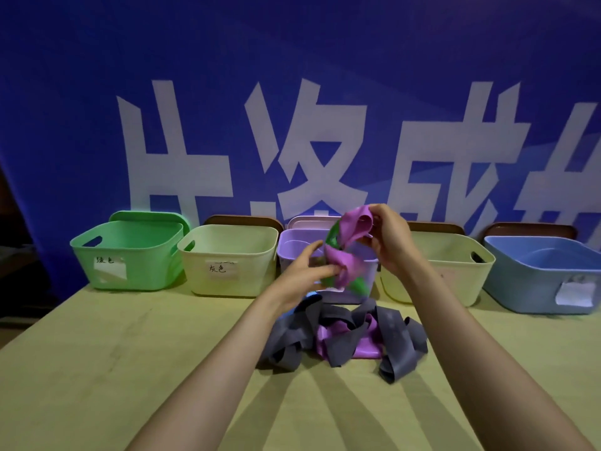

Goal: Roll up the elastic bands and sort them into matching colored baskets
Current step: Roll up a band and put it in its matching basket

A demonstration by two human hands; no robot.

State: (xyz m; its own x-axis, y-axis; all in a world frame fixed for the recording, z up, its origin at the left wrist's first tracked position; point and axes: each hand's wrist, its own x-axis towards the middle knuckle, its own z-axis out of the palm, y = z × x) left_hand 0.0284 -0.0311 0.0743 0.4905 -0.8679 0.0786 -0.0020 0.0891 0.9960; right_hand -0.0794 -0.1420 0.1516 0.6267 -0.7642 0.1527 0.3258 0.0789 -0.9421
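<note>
Item: soft purple elastic band [349, 237], twined with a green elastic band [332, 237], held before the lilac plastic basket [289, 255] at the table's [97, 353] far edge. My right hand [392, 239] pinches its upper end, my left hand [305, 271] its lower fold; long axis near upright between them. Labels: green plastic basket [146, 271] 绿色, cream plastic basket [253, 271] 灰色.

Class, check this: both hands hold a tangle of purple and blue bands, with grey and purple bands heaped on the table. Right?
No. The head view shows the left hand and right hand holding a tangle of purple and green bands, not blue; grey and purple bands are heaped on the table.
</note>
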